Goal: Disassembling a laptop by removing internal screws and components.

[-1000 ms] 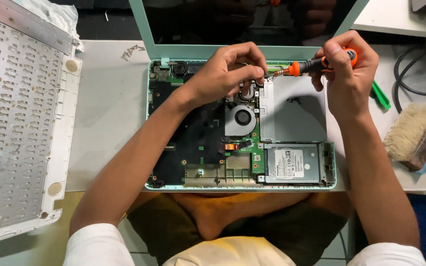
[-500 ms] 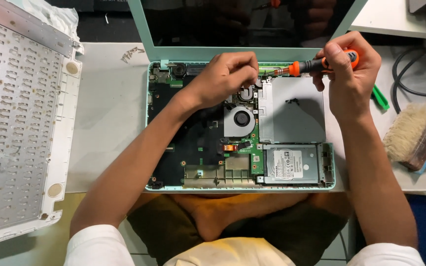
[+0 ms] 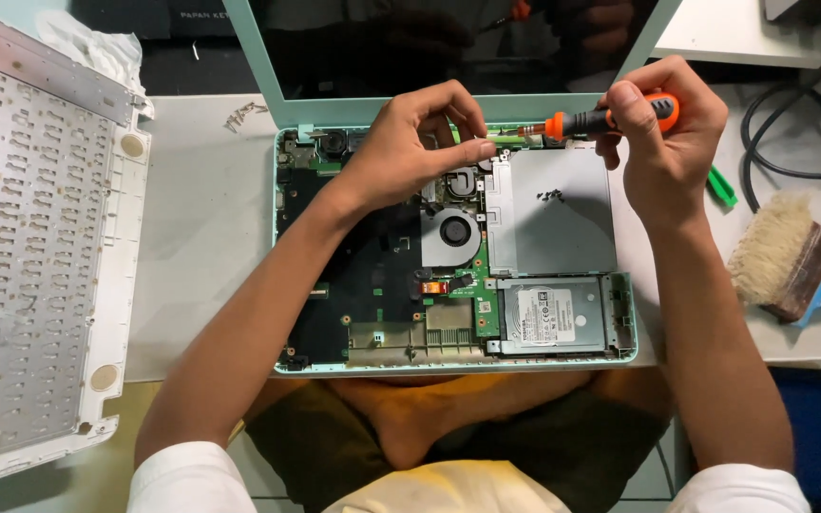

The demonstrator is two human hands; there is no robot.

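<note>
Head view. Fingers (image 3: pixel 640 106) of the right hand (image 3: pixel 662 138): curled shut around the orange-and-black handle of a screwdriver (image 3: pixel 610 117), thumb on the near side. Fingers (image 3: pixel 472 150) of the left hand (image 3: pixel 409 150): drawn together in a pinch at the screwdriver's tip; whether anything small sits between them cannot be told.

Screwdriver: lies nearly level across the far edge of the opened laptop base (image 3: pixel 624 353), long axis running right to left. Handle end in the right hand, shaft pointing left toward the left hand's pinch, tip over a green strip beside the hinge line. Right hand is the nearer to the handle, left hand the nearer to the tip; both are close together.

Laptop base: mint-coloured shell, lid upright behind. Inside: round cooling fan (image 3: pixel 453 233) just below the left hand, grey metal plate (image 3: pixel 553 214) under the shaft, hard drive (image 3: pixel 548 318) at the near right corner.

Surroundings: detached white keyboard panel (image 3: pixel 26 256) well to the left; bristle brush (image 3: pixel 791 256) at the right; green pry tool (image 3: pixel 720 187) beside the right wrist.
</note>
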